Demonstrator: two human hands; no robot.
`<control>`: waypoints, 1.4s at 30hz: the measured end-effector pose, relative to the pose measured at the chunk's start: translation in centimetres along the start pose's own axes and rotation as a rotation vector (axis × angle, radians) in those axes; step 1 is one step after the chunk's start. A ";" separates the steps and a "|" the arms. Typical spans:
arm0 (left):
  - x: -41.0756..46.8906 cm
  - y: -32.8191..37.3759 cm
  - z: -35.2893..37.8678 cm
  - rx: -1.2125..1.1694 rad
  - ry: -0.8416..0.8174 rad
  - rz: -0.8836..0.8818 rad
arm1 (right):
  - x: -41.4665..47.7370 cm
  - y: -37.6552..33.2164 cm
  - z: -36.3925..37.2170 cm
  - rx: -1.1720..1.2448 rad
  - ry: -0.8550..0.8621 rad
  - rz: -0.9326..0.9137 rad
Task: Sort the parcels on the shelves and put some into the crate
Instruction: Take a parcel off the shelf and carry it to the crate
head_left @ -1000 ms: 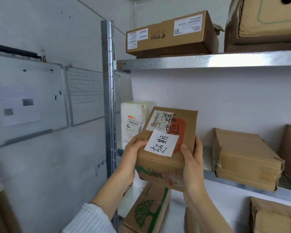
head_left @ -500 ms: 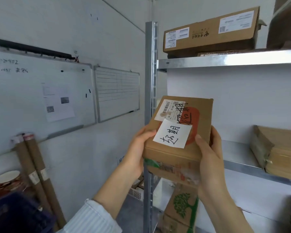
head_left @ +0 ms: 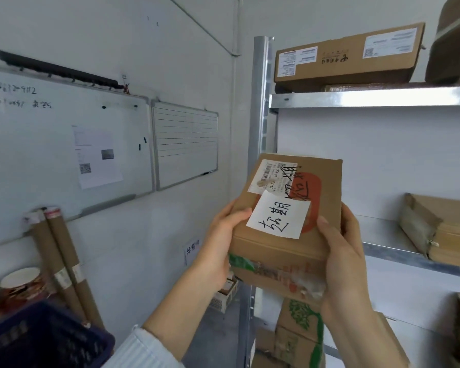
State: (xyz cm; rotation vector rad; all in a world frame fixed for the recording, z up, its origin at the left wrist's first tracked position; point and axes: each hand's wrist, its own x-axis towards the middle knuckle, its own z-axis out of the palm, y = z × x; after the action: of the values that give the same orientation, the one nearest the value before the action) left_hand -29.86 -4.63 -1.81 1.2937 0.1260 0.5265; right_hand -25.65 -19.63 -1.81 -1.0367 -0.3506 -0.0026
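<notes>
A brown cardboard parcel with a barcode label, black handwriting and a white handwritten note is held in the air in front of the metal shelf unit. My left hand grips its left side with the thumb on top. My right hand grips its right side, thumb on the top face. A dark blue crate shows at the lower left, below the parcel's height. Other parcels lie on the shelves: a long flat box on the upper shelf and a worn box on the middle shelf.
Two whiteboards hang on the left wall. Cardboard tubes lean against that wall beside a paper cup. A box with a green tree print stands on a lower shelf under the held parcel. A small basket sits on the floor.
The view has swung left, away from the shelf. The parcel in both hands has come away from the middle shelf toward the left, and the blue crate has come into sight.
</notes>
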 end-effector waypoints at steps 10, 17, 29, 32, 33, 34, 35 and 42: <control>-6.5 4.2 -10.9 0.036 0.214 0.083 | -5.7 4.4 9.5 0.058 -0.203 0.088; -12.4 5.7 -21.0 0.099 0.533 0.130 | -9.9 10.3 17.8 0.072 -0.472 0.267; -19.0 6.6 -31.7 0.115 0.934 0.166 | -15.6 17.9 28.3 0.118 -0.817 0.516; -19.8 6.1 -33.1 0.119 1.018 0.167 | -15.7 19.6 30.2 0.097 -0.903 0.571; -20.1 5.8 -33.6 0.123 1.046 0.164 | -15.7 20.2 30.9 0.088 -0.938 0.596; -20.5 5.6 -34.0 0.123 1.067 0.162 | -15.8 20.8 31.6 0.080 -0.968 0.618; -20.8 5.3 -34.5 0.124 1.090 0.161 | -15.9 21.5 32.2 0.077 -0.995 0.640; -23.6 2.6 -37.6 0.116 1.321 0.153 | -18.1 26.3 35.2 0.009 -1.208 0.790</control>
State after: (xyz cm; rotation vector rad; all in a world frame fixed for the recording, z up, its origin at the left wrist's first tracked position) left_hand -65.48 18.59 -14.81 0.8746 1.1635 1.4554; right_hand -48.29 20.62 -13.01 -1.0116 -0.9914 1.3747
